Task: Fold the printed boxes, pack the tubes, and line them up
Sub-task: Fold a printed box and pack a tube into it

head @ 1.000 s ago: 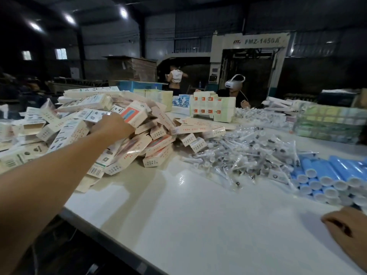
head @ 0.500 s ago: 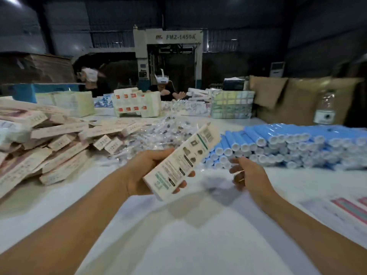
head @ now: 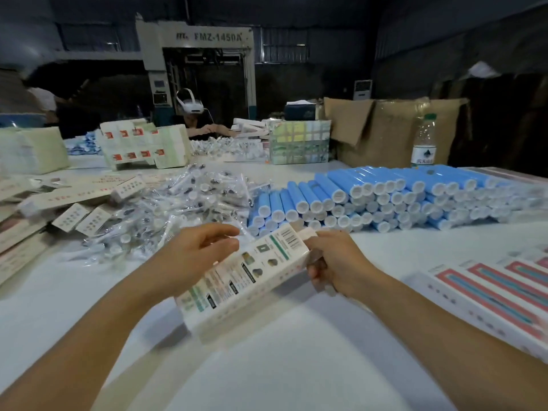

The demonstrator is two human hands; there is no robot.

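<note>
Presently: one printed carton (head: 246, 280), slim rectangular cardboard, held in both hands over the white table (head: 296, 366).

Left hand (head: 189, 259) has fingers curled along the carton's far long edge; right hand (head: 335, 262) grips its barcode end, fingers wrapped beneath. Carton tilted, glossy, printed panel facing up. Behind: stack of blue cylindrical tubes (head: 385, 197) with white round caps, lying in rows. Centre-left: heap of clear crinkled plastic sachets (head: 184, 203). Far left: pile of flat unfolded cartons (head: 59, 203). Right edge: row of long boxes with red-and-teal print (head: 489, 295), side by side. Plastic water bottle (head: 424, 143), upright, beyond the tubes.
</note>
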